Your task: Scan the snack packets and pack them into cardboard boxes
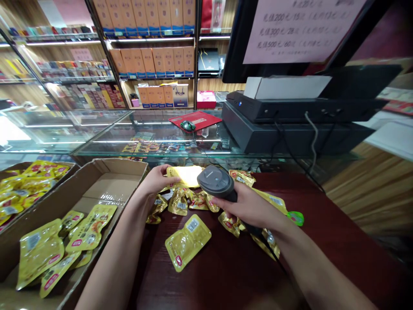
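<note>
In my right hand (247, 202) is a dark grey barcode scanner (214, 180), its head pointing left. My left hand (159, 178) pinches a yellow snack packet (187, 175) by its left end, and bright light from the scanner washes out its middle. Just under both hands, several gold foil packets (178, 201) lie in a loose row on the dark red counter. Closer to me, a flat yellow packet (188, 243) rests with its barcode facing up. Partly behind my right hand lie a longer yellow packet (271, 199) and a small green item (295, 218).
A cardboard box (106, 172) at left holds several yellow packets (92, 228), beside another box of packets (29, 185). Ahead is a glass display counter (106, 133) with a mouse (187, 125) on a red mat (206, 119). Black checkout equipment (274, 129) stands at right, its cables hanging down.
</note>
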Demonstrator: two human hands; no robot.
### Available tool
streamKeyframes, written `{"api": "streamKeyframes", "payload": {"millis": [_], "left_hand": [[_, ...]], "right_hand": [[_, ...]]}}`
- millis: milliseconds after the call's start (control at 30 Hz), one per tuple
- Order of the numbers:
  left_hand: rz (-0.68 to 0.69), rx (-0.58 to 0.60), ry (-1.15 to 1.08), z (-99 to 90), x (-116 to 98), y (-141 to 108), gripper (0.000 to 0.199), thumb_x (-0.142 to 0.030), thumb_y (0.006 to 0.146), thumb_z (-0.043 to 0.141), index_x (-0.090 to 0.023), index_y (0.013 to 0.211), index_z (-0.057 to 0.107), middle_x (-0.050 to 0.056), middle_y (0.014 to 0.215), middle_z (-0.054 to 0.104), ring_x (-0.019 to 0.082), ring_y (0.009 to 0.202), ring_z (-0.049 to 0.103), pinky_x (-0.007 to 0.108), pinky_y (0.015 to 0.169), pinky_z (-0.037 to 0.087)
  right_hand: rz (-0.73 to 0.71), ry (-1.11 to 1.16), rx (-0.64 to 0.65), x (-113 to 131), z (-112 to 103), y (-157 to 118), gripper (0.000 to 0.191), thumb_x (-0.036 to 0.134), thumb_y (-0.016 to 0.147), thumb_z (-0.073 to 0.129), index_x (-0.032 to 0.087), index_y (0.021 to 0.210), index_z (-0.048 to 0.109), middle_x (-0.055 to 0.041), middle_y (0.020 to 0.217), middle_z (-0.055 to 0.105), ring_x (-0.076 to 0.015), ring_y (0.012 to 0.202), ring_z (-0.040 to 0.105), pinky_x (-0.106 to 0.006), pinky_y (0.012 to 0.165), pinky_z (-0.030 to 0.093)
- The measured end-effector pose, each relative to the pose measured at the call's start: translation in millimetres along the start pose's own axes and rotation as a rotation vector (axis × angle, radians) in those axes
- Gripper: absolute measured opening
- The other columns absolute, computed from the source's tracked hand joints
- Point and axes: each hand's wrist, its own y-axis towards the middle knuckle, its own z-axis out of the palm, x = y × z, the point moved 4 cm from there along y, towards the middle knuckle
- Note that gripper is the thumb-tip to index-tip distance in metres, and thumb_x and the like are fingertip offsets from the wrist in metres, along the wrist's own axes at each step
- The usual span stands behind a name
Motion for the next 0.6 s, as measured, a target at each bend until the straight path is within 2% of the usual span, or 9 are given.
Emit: {"api": "streamKeyframes", "payload": {"millis": [100, 133, 233, 300, 400, 500, 600], "left_hand": [[0.001, 0.004, -0.021, -1.7, 2, 2, 0.036, -0.036, 0.052, 0.084, -0.018, 0.073, 0.062, -0.001, 0.069, 0.067, 0.014, 0.061, 0.060, 0.024, 0.057, 0.047], [0.000, -0.001, -0.021, -1.9, 2, 2, 0.036, -0.036, 0.052, 0.084, -0.017, 0.073, 0.062, 0.000, 0.069, 0.068, 0.014, 0.062, 0.061, 0.024, 0.057, 0.048], [0.003, -0.048, -0.026, -1.3, -1, -1, 0.039, -0.038, 0.052, 0.084, -0.017, 0.074, 0.061, -0.001, 0.070, 0.067, 0.015, 0.063, 0.062, 0.024, 0.056, 0.047], [0.009, -0.086, -0.050, -1.1, -3, -9, 0.041, -0.039, 0.052, 0.084, -0.017, 0.078, 0.060, -0.001, 0.072, 0.068, 0.015, 0.064, 0.064, 0.025, 0.059, 0.049], [0.052, -0.161, -0.071, -8.9, -9, -33, 0.040, -0.038, 0.057, 0.080, -0.018, 0.084, 0.058, -0.001, 0.078, 0.069, 0.017, 0.069, 0.066, 0.027, 0.064, 0.053], [0.093, -0.283, -0.026, -35.6, -14, -72, 0.036, -0.037, 0.062, 0.077, -0.019, 0.087, 0.058, -0.001, 0.079, 0.069, 0.018, 0.072, 0.067, 0.028, 0.067, 0.053], [0.103, -0.448, 0.045, -80.9, -16, -118, 0.036, -0.037, 0.065, 0.076, -0.019, 0.090, 0.058, 0.000, 0.081, 0.069, 0.018, 0.074, 0.068, 0.028, 0.067, 0.054]], "right_hand": [[-0.031, -0.022, -0.015, 5, -1, -1, 0.041, 0.041, 0.085, 0.072, 0.022, 0.122, 0.068, -0.0073, 0.114, 0.075, -0.0283, 0.106, 0.070, -0.042, 0.093, 0.056], [-0.031, -0.030, -0.020, 7, -2, -2, 0.041, 0.042, 0.085, 0.072, 0.022, 0.121, 0.068, -0.0071, 0.114, 0.075, -0.0275, 0.104, 0.070, -0.041, 0.092, 0.056], [0.052, -0.026, 0.000, 11, -1, -4, 0.044, 0.046, 0.084, 0.072, 0.021, 0.120, 0.067, -0.0056, 0.096, 0.077, -0.0211, 0.075, 0.071, -0.034, 0.071, 0.059], [0.109, -0.018, 0.008, 14, 0, -7, 0.046, 0.048, 0.083, 0.072, 0.021, 0.120, 0.066, -0.0027, 0.078, 0.075, -0.0167, 0.057, 0.065, -0.030, 0.055, 0.054], [0.132, -0.026, -0.002, 19, 3, -10, 0.044, 0.051, 0.081, 0.072, 0.021, 0.112, 0.066, 0.0007, 0.063, 0.068, -0.0149, 0.048, 0.058, -0.027, 0.047, 0.048], [0.146, -0.061, 0.025, 21, 8, -12, 0.040, 0.056, 0.080, 0.070, 0.021, 0.099, 0.065, 0.0028, 0.054, 0.061, -0.0161, 0.047, 0.056, -0.027, 0.046, 0.045], [0.109, -0.098, 0.084, 20, 17, -12, 0.042, 0.059, 0.078, 0.070, 0.021, 0.094, 0.062, 0.0016, 0.054, 0.063, -0.0181, 0.050, 0.058, -0.028, 0.049, 0.045]]}}
